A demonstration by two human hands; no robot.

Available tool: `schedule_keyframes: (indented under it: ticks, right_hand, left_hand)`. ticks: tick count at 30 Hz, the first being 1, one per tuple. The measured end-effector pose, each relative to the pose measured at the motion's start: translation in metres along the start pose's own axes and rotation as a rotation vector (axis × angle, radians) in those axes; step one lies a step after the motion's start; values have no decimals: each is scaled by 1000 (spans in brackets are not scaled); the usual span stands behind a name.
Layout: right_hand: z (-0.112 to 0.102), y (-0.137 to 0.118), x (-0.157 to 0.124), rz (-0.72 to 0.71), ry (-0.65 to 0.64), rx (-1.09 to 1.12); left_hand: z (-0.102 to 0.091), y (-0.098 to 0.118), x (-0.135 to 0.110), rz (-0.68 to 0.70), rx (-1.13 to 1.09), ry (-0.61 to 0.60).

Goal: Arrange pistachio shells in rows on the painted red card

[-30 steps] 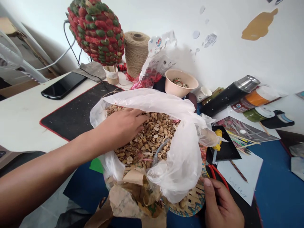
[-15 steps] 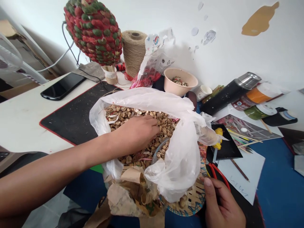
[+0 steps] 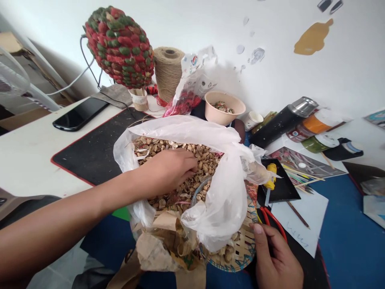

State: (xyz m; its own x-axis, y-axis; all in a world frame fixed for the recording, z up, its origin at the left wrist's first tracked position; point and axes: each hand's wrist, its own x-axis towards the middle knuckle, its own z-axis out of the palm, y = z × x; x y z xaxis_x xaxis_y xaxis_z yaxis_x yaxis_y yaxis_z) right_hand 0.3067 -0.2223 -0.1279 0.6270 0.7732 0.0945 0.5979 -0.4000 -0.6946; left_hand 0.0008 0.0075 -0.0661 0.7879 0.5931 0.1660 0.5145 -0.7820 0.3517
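An open white plastic bag [image 3: 225,200] is full of brown nut shells [image 3: 207,160]. My left hand [image 3: 168,170] reaches into it from the left, its curled fingers down among the shells. The fingertips are hidden, so anything pinched there does not show. Part of a clear rounded container [image 3: 197,192] pokes out of the shells beside the bag's folded edge. Below the bag's right side lies a round woven basket [image 3: 243,247] with blue stitching and a few shells on it. My right hand [image 3: 276,253] is closed at the basket's right rim, thumb on top.
Behind the bag stand a red and green shell-covered ball [image 3: 120,50], a twine spool [image 3: 167,74] and a pink bowl [image 3: 225,108]. Rightward are a black flask [image 3: 279,122], a black tray [image 3: 284,190] with a yellow glue gun [image 3: 271,176], and red-handled pliers or scissors [image 3: 275,220].
My left hand has shifted slightly among the shells, its fingers curled in more. My right hand stays at the basket rim. The camera view has turned a little.
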Motion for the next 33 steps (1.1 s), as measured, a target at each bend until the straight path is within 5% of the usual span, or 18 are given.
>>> schedule_keyframes:
  ticks: [5, 11, 15, 22, 27, 33]
  right_hand:
    - [-2, 15, 9, -45, -61, 20]
    - [10, -13, -7, -12, 15, 135]
    - [13, -16, -9, -38, 20, 153]
    - [11, -11, -2, -20, -50, 189]
    - [12, -15, -4, -25, -43, 210]
    - [15, -20, -10, -19, -10, 222]
  left_hand:
    - [-17, 0, -6, -93, -168, -43]
    - [-22, -5, -6, -194, -190, -59]
    - [-32, -4, -10, -139, -221, -41]
    - [-80, 59, 1, 44, -599, 162]
    - [-76, 95, 16, 295, -498, 102]
    - [-73, 56, -7, 106, -479, 190]
